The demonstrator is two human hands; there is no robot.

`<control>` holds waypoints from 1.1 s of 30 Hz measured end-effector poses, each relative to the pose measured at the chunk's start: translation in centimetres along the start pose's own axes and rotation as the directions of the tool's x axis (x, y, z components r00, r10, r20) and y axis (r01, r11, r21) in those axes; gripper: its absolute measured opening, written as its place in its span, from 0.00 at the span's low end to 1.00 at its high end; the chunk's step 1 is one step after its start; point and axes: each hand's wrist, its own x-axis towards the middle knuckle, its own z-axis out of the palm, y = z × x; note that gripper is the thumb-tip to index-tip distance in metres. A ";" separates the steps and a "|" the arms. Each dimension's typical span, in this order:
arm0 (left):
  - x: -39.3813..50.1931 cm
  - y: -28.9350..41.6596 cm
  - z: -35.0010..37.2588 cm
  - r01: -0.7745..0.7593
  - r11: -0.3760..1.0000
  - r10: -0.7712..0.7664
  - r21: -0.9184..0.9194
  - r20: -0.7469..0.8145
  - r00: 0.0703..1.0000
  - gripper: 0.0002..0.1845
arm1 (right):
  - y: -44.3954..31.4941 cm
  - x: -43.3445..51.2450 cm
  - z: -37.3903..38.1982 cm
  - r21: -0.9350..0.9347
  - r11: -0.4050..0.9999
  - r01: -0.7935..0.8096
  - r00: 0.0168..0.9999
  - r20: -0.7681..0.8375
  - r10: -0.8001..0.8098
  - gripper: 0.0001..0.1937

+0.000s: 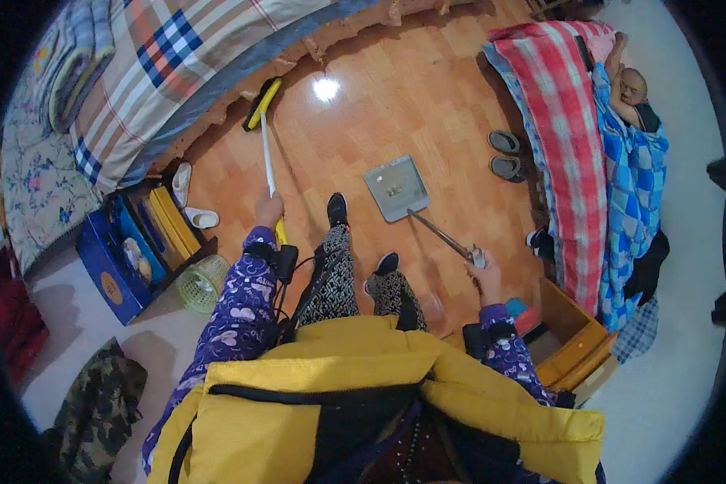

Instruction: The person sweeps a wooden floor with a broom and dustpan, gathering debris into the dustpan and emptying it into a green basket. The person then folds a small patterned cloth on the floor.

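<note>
My left hand grips the handle of a broom, a white pole with a yellow lower grip. Its yellow head with dark bristles rests on the floor along the ruffled skirt of the bed at the upper left. In my right hand is the metal handle of a long-handled dustpan. The grey pan lies on the wood-patterned floor ahead of my feet, with a little pale debris in it.
A bed with a plaid sheet borders the upper left. On a second bed with a red checked cover lies a person. Grey slippers, white slippers, a green wastebasket, a blue box and an open wooden drawer stand around.
</note>
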 end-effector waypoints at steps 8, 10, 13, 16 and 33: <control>-5.7 5.5 1.8 -0.150 0.954 0.114 0.261 0.145 0.983 0.25 | -3.3 1.5 -2.0 0.015 1.000 -0.021 1.000 0.006 0.021 0.12; -7.2 7.5 2.5 -0.161 0.964 0.128 0.214 0.161 0.979 0.25 | -4.1 1.5 -2.6 -0.034 0.998 -0.061 0.998 -0.025 0.060 0.12; -7.9 11.1 3.7 -0.227 0.948 0.181 0.224 0.205 0.962 0.25 | -4.8 1.1 -3.8 -0.076 0.997 -0.005 1.000 -0.009 0.005 0.11; -7.1 15.3 6.0 -0.297 0.932 0.236 0.207 0.275 0.932 0.25 | -4.9 0.7 -5.1 0.070 0.993 0.092 0.996 -0.001 -0.092 0.11; 21.3 49.5 35.9 -0.686 0.454 0.376 0.569 0.575 0.727 0.24 | -10.0 14.5 -8.7 -0.112 0.992 0.052 0.997 -0.055 -0.059 0.14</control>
